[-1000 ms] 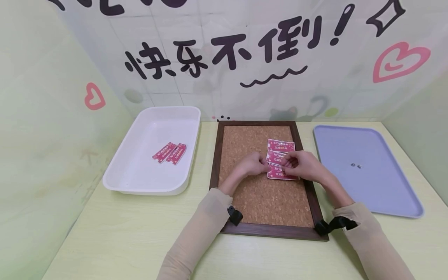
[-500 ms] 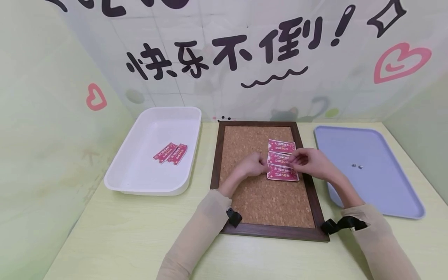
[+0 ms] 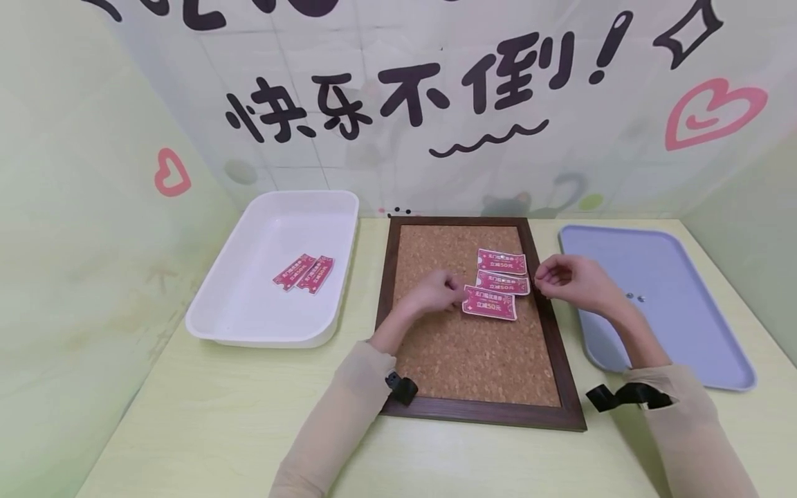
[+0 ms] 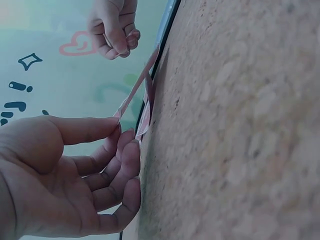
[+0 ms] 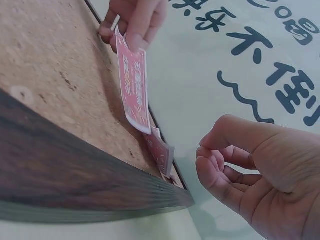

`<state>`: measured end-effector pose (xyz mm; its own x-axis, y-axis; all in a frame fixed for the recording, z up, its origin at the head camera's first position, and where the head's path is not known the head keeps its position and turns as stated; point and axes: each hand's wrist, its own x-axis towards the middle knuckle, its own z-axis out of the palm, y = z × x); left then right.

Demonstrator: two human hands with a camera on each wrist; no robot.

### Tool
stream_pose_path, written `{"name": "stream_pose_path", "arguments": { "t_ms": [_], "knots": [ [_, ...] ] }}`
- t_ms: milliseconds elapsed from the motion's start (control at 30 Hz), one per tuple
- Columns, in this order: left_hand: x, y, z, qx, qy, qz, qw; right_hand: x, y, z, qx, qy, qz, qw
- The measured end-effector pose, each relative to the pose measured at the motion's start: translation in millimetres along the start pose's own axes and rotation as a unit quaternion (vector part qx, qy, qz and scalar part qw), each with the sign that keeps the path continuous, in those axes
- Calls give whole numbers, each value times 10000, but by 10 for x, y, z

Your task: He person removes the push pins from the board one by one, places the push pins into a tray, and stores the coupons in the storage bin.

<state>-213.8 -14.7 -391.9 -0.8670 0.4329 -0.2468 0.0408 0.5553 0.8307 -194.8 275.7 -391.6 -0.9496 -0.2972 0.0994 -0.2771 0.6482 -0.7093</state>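
My left hand (image 3: 438, 290) pinches the left end of a pink paper coupon (image 3: 489, 303). In the left wrist view that coupon slants up off the cork board (image 4: 240, 125), held between thumb and finger. Above it in the head view lie two more coupons, the middle coupon (image 3: 501, 283) and the top coupon (image 3: 501, 262), each with a small shiny tack head near its upper edge. My right hand (image 3: 575, 282) hovers by the board's right edge, apart from the coupons. Its thumb and forefinger pinch a thumbtack (image 5: 201, 146), mostly hidden, with only a tiny tip showing.
The board has a dark wooden frame (image 3: 486, 413). To the left stands a white tray (image 3: 249, 277) with two loose coupons (image 3: 305, 272) inside. A bluish-purple tray (image 3: 660, 332) at the right holds two small silver tacks (image 3: 635, 297). A printed wall closes the back.
The lowest coupon has shifted left and lifted, with my left hand drawing it that way. My right hand has moved from over the coupons out to the right, past the board's frame.
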Motion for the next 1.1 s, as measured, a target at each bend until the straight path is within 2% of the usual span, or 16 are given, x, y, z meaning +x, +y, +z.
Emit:
{"name": "stream_pose_path", "arguments": {
  "t_ms": [133,267,367,567,933,1100],
  "knots": [
    [-55,-1,-82,42,37,-43,10000,-26,16,-47,57,177,-99,9998],
    [-106,-5,-170,98,80,112,9999,-49,22,-95,118,315,-142,9993],
    [-147,-16,-248,183,143,259,9994,-67,20,-138,146,380,-97,9991],
    [-234,-69,-445,215,406,359,9983,-90,60,-222,233,459,55,9987],
    [-429,-189,-850,-397,818,364,9952,-171,107,-417,254,735,313,9965],
    [-530,-277,-1042,-447,1051,314,9930,-244,165,-528,189,935,508,9941]
  ]
}}
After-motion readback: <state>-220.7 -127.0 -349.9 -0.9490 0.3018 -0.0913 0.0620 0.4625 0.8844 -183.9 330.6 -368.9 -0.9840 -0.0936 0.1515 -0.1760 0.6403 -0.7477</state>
